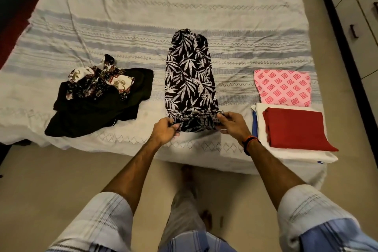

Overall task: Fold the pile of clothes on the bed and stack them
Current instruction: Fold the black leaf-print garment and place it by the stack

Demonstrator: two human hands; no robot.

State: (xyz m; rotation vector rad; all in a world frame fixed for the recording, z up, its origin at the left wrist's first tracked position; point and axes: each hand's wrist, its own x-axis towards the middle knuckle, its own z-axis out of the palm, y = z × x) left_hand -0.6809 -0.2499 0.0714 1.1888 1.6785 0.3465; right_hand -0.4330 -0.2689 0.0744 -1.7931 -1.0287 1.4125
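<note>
The leaf-print garment (190,82) lay at the centre of the frame, its long axis running straight up the bed (143,16) from the near hem. The left hand (164,131) and right hand (232,124) each pinched a hem corner, equally near, so the fold would likely go away toward the top of the frame.

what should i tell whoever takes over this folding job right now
Left hand and right hand each grip a near corner of the leaf-print garment, which lies lengthwise on the bed.
Done: pink folded piece lies at the right; nearer the bed edge, a red piece sits on a white one.
Left: finish folding the leaf print and stack it, then the unfolded pile at the left.
</note>
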